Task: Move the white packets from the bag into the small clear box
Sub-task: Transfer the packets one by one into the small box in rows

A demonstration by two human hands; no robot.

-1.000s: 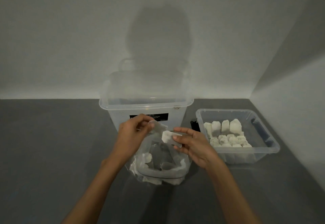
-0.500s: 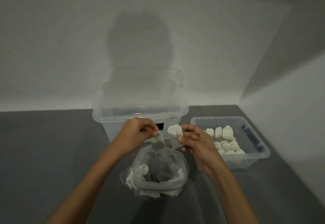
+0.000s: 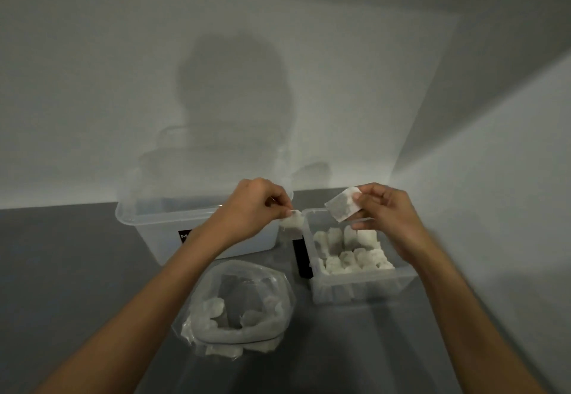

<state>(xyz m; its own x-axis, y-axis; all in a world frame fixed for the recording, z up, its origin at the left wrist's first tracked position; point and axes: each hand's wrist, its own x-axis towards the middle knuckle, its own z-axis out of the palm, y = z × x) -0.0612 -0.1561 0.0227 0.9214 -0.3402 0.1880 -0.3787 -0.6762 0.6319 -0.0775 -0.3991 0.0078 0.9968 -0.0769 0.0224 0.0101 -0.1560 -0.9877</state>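
Fingers (image 3: pixel 276 200) pinch two blurred white packets (image 3: pixel 343 208), hiding their corners.

A bare, plain indoor corner, a storage or sorting spot rather than a furnished room; blank off-white walls (image 3: pixel 92 69) meet at 2 o'clock above a flat dark grey surface (image 3: pixel 68 285); on it stand a large clear plastic storage tub (image 3: pixel 145 223) at 11 o'clock, a small clear plastic box (image 3: pixel 355 290) of white packets (image 3: pixel 349 257) at 1 o'clock, a crumpled clear plastic bag (image 3: pixel 204 294) at 12.
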